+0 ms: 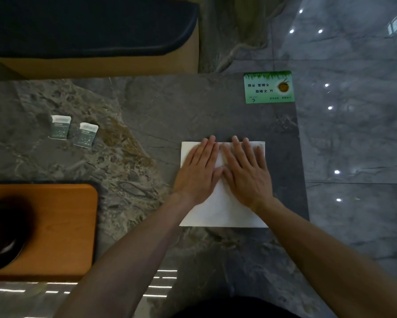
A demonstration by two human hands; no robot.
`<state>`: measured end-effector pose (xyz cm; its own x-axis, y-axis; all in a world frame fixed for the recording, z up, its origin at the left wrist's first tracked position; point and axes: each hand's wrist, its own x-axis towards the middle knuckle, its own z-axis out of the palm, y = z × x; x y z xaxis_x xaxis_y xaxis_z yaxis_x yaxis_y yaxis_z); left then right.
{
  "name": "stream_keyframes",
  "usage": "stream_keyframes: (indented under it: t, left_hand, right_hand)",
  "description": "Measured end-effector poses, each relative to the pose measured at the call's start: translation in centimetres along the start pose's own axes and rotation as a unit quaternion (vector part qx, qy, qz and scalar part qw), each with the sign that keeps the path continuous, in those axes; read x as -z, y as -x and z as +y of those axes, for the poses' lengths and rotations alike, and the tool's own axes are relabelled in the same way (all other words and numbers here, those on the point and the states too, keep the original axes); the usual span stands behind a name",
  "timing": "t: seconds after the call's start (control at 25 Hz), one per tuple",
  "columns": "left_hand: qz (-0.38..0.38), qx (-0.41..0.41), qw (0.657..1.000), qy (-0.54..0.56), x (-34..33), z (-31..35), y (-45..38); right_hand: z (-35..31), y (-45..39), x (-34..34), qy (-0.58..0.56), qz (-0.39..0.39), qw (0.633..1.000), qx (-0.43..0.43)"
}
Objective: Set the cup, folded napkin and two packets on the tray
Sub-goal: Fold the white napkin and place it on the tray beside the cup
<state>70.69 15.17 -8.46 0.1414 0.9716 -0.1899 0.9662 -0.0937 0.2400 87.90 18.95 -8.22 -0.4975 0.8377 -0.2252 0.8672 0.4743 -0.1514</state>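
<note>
A white napkin lies flat on the stone table near its right edge. My left hand and my right hand press down on its far half side by side, fingers straight and thumbs touching. Two small grey-green packets, one beside the other, lie on the table at the far left. An orange wooden tray sits at the near left. A dark cup stands on it, cut off by the frame's left edge.
A green printed card lies at the table's far right corner. A bench with a dark cushion stands beyond the far edge. The table's right edge drops to a glossy floor.
</note>
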Motion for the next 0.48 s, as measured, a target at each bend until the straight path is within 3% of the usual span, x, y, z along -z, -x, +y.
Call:
stream_keyframes:
  t: [0.2, 0.32, 0.48]
  left_hand:
    - [0.017, 0.062, 0.997, -0.047, 0.6, -4.0, 1.6]
    - [0.015, 0.076, 0.994, -0.072, 1.2, -4.5, 1.9]
    - [0.057, 0.085, 0.995, -0.012, 0.1, -1.9, 4.4]
  right_hand:
    - [2.2, 0.9, -0.1, -0.012, 0.007, 0.996, -0.092]
    - [2.2, 0.9, 0.5, -0.016, -0.003, 0.995, -0.094]
    - [0.1, 3.9, 0.7, -0.024, 0.03, 0.997, -0.061]
